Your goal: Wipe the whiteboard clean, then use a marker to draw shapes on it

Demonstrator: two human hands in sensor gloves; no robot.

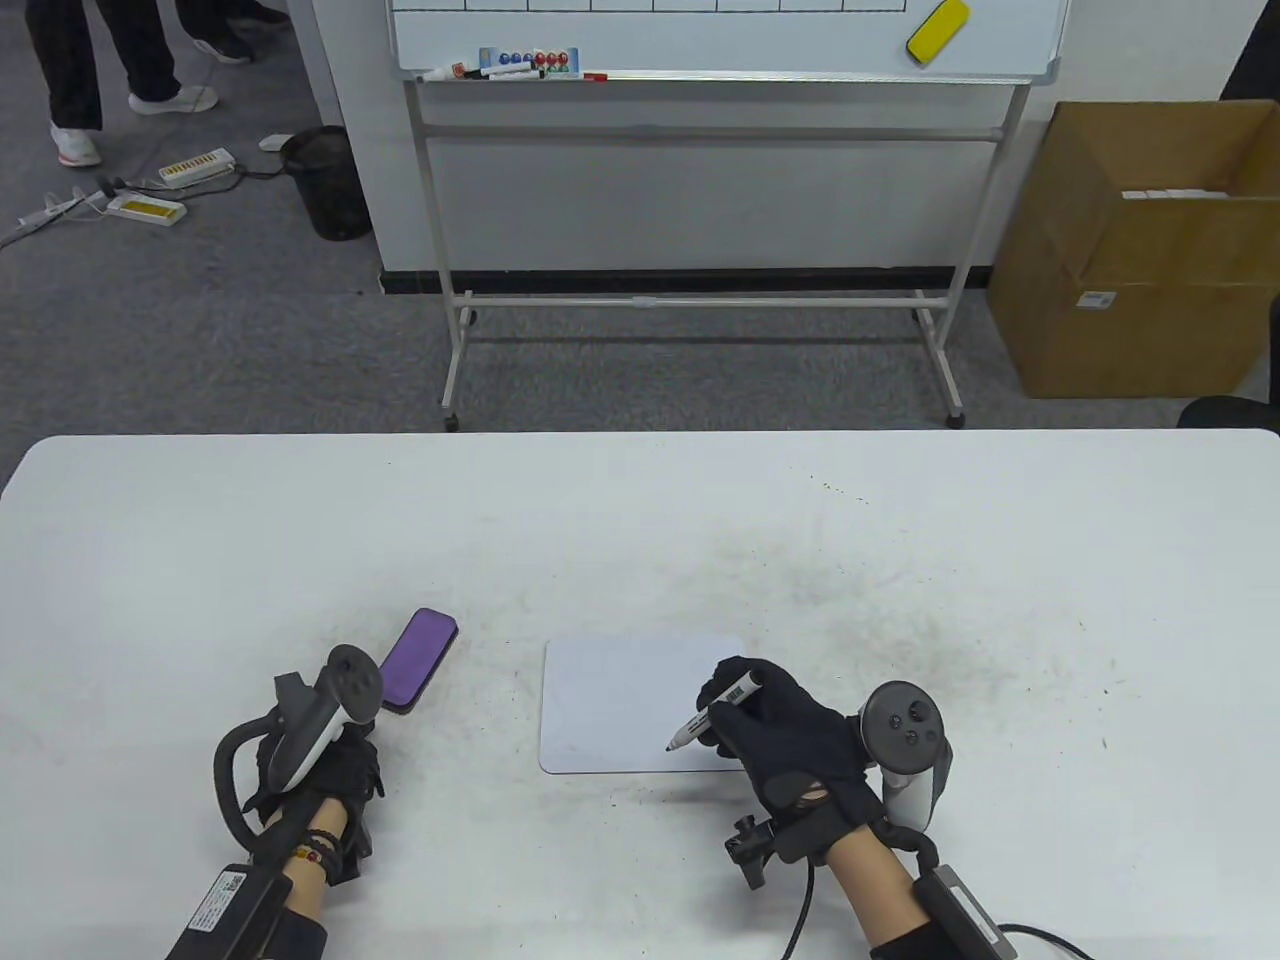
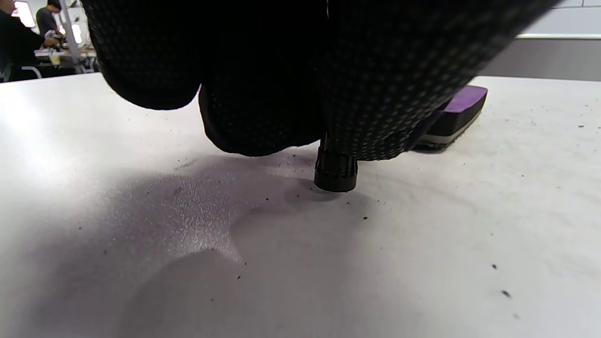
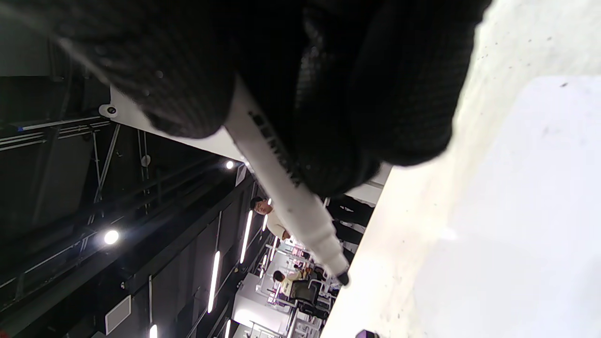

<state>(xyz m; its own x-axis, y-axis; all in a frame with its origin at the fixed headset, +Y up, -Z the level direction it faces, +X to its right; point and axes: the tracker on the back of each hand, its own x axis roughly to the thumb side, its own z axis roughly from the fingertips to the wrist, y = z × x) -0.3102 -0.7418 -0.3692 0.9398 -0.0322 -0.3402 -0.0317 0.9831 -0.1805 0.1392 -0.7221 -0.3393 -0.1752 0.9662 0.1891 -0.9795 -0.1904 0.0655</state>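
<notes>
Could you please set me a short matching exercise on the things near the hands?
Things:
1. small white rectangular whiteboard
2. purple block eraser
3. white marker with black tip
4. black marker cap

States:
a. gripped by the right hand
b. standing on the table under the left hand
c. lying blank
d. just beyond the left hand

Pairs: 1-c, 2-d, 3-a, 4-b

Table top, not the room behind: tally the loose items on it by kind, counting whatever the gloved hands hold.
Small whiteboard: 1
Purple eraser: 1
Marker, uncapped, in the right hand: 1
Black marker cap, in the left hand: 1
Total: 4
</notes>
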